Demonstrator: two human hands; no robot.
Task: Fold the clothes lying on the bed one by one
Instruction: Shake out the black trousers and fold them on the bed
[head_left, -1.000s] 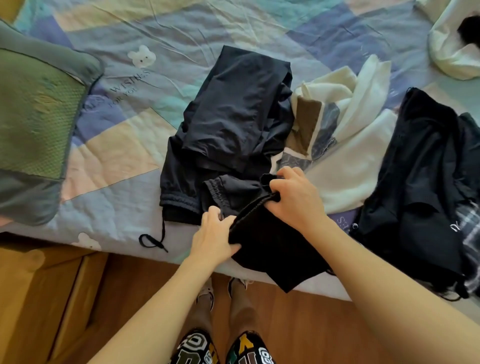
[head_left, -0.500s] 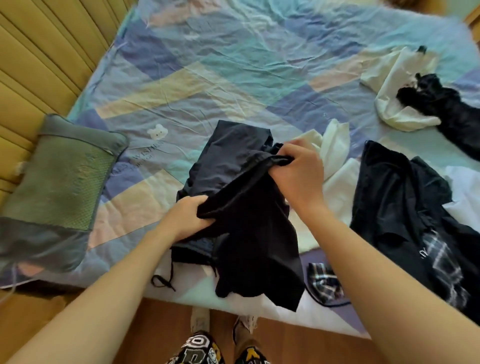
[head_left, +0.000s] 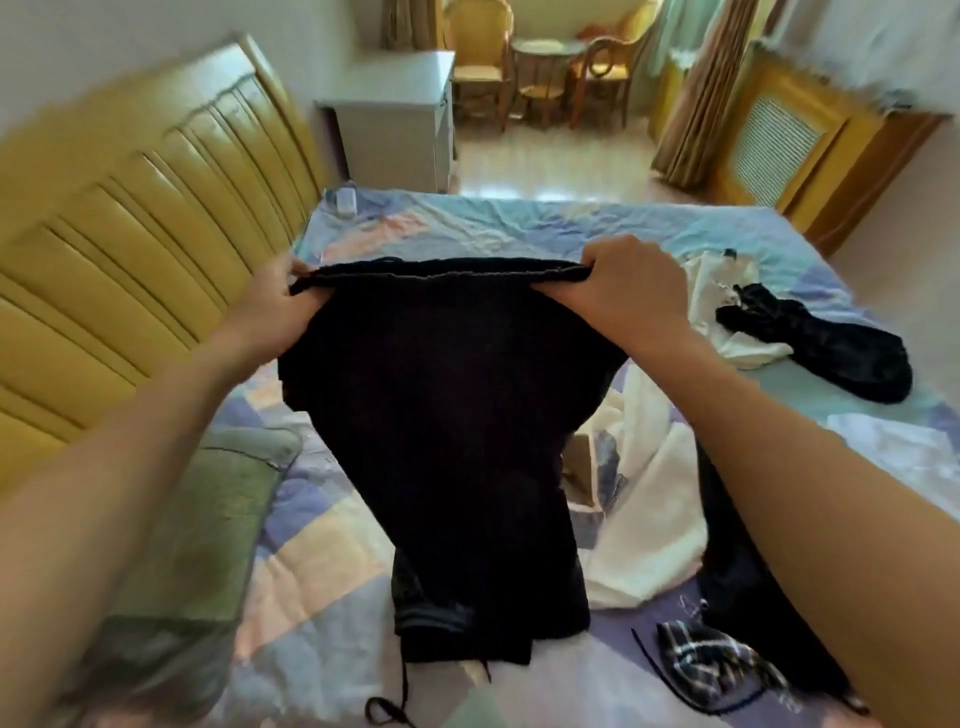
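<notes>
I have the black garment (head_left: 447, 415) lifted above the bed (head_left: 519, 223), stretched flat between both hands by its top edge. My left hand (head_left: 275, 317) has its fingers curled round the left corner of that edge, and my right hand (head_left: 628, 291) grips the right corner the same way, knuckles up, thumb tucked under the cloth. The edge runs nearly level between them, and the fabric hangs down toward me, narrowing as it falls, so that its lower end reaches the dark clothing with a drawstring (head_left: 395, 680) lying at the near side of the patchwork sheet.

To the right of the hanging cloth lies a cream-white garment (head_left: 654, 509), crumpled, and just beside it on the right a dark one (head_left: 737, 571) partly hidden by my right forearm. A plaid piece (head_left: 711, 660) sits near the right edge, close to me. Farther off on the right, a black garment (head_left: 831, 343) lies across another white one (head_left: 727, 280). A green pillow (head_left: 208, 514) rests at the near left, under my left arm. The yellow wooden headboard (head_left: 130, 218) runs along the left, and a white cabinet (head_left: 400, 114) stands beyond the bed. The view is somewhat blurred.
</notes>
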